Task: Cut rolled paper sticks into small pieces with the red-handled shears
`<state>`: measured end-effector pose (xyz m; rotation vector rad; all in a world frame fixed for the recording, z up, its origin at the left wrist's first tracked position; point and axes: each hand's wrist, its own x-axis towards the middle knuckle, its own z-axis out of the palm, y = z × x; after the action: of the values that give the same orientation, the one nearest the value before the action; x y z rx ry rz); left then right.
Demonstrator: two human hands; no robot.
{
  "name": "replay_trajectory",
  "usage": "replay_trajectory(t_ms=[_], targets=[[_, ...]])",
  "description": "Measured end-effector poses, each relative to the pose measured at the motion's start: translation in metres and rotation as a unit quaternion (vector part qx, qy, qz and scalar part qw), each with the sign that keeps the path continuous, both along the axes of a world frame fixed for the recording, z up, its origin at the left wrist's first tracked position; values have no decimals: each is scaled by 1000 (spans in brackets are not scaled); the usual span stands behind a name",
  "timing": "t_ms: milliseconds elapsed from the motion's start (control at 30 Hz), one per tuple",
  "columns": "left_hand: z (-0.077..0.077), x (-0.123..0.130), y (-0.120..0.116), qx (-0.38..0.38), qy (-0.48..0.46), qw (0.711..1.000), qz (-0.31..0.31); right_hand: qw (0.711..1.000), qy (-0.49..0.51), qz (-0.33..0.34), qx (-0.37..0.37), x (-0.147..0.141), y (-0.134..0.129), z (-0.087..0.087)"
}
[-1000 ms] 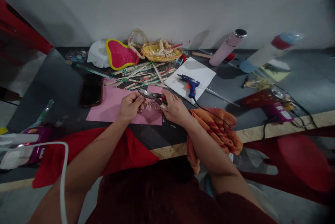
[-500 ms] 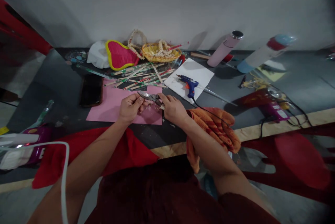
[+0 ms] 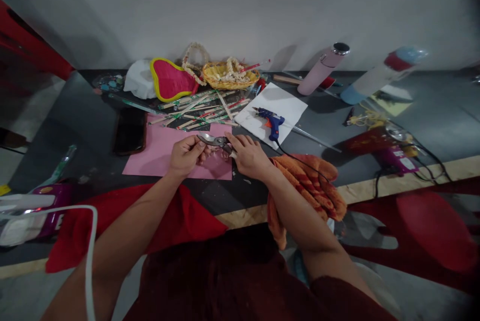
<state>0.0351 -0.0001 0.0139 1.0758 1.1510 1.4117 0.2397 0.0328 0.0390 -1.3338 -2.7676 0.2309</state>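
My right hand (image 3: pixel 249 156) is wrapped round the handles of pruning shears (image 3: pixel 215 140), whose metal blades point left. At the tip of the blades, my left hand (image 3: pixel 185 155) is closed in a pinch; whatever sits between its fingers is too small and hidden to name. Both hands are above a pink sheet of paper (image 3: pixel 150 161), with small pale bits under the shears. Behind them lies a pile of wooden sticks (image 3: pixel 198 108), several in green and red printed wrappers.
A blue glue gun (image 3: pixel 272 121) rests on white paper (image 3: pixel 290 103), its cord running past an orange towel (image 3: pixel 311 181). A phone (image 3: pixel 130 131) lies left. At the back are a wicker basket (image 3: pixel 217 81), a heart-shaped pink piece (image 3: pixel 174 81) and a pink flask (image 3: pixel 322 68).
Almost nothing differs. Both hands and the shears stay in the same place, with only a slight shift of the fingers and of the camera view.
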Motion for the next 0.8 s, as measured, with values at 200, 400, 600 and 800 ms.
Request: replay_trajectory(t_ms=[200, 400, 600, 800], targets=[[1, -2, -1, -22, -27, 999, -16, 1000, 14, 16, -2, 2, 2, -1], [1, -2, -1, -37, -47, 998, -22, 1000, 19, 16, -5, 2, 3, -2], [5, -1, -3, -50, -70, 996, -23, 1000, 20, 4, -5, -1, 2, 0], [7, -2, -6, -43, -79, 996, -21, 1000, 13, -4, -1, -5, -4, 4]])
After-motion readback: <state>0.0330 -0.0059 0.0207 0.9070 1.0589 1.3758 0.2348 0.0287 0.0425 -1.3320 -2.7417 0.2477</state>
